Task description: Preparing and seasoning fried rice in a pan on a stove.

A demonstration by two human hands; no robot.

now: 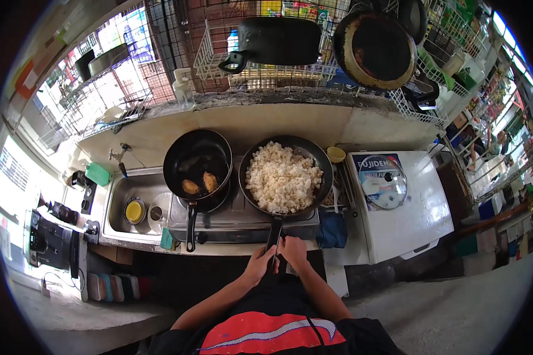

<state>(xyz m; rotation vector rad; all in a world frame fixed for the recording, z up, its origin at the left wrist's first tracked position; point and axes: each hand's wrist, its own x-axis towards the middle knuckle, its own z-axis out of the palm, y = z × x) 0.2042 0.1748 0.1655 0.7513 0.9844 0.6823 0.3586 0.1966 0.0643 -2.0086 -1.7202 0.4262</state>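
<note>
In front of my body, both hands meet by the end of the frying pan handle point(275, 232). My left hand point(258, 265) is closed, fingers towards the handle's tip. Just right of it, my right hand point(292, 251) is closed too. A thin dark strip with a bright edge point(275, 255) shows between them; I cannot tell what it is. White rice point(284, 177) is heaped in that frying pan point(322, 163), on the right side of the gas stove point(237, 228). On the left burner, a second black pan point(180, 148) holds brown fried pieces point(209, 182) in oil.
Left of the stove, a steel sink point(115, 201) contains a bowl with a yellow item point(134, 211). A glass lid point(383, 182) lies on a white appliance point(423, 195) at right. A yellow cup point(336, 155) stands by the rice pan. Dark cookware point(287, 41) sits on wire racks above.
</note>
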